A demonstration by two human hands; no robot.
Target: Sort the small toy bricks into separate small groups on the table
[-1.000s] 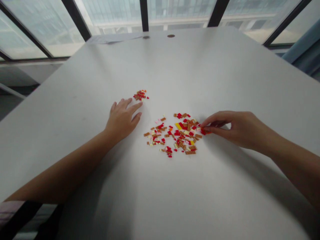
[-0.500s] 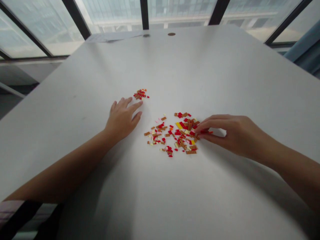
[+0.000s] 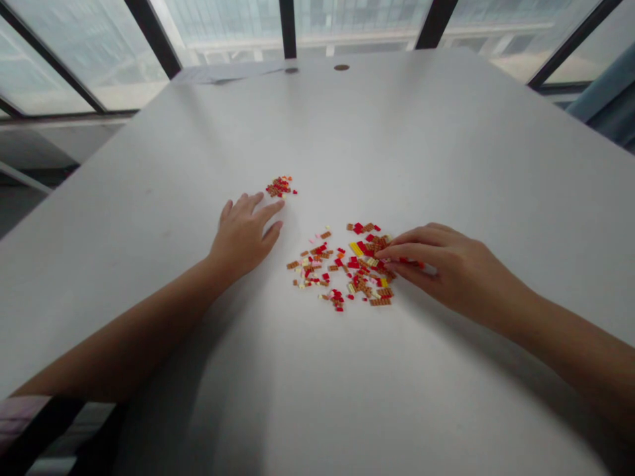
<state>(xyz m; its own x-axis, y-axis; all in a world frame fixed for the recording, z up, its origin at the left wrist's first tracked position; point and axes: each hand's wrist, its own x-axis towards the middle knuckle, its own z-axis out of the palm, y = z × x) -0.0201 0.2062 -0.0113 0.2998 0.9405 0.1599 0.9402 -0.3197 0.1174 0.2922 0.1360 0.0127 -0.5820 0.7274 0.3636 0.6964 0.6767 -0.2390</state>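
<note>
My right hand (image 3: 446,271) pinched a small red brick (image 3: 407,262) at the scattered brick pile (image 3: 352,264), mid-table (image 3: 446,145). I judged the bricks light, rigid and slippery; grip them by the long edges. My left hand (image 3: 243,235) lay spread flat near the smaller pile (image 3: 280,187).

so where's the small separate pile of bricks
In the head view the small pile lies on the table, just beyond the left hand fingertips, up-left of the big scatter.
</note>
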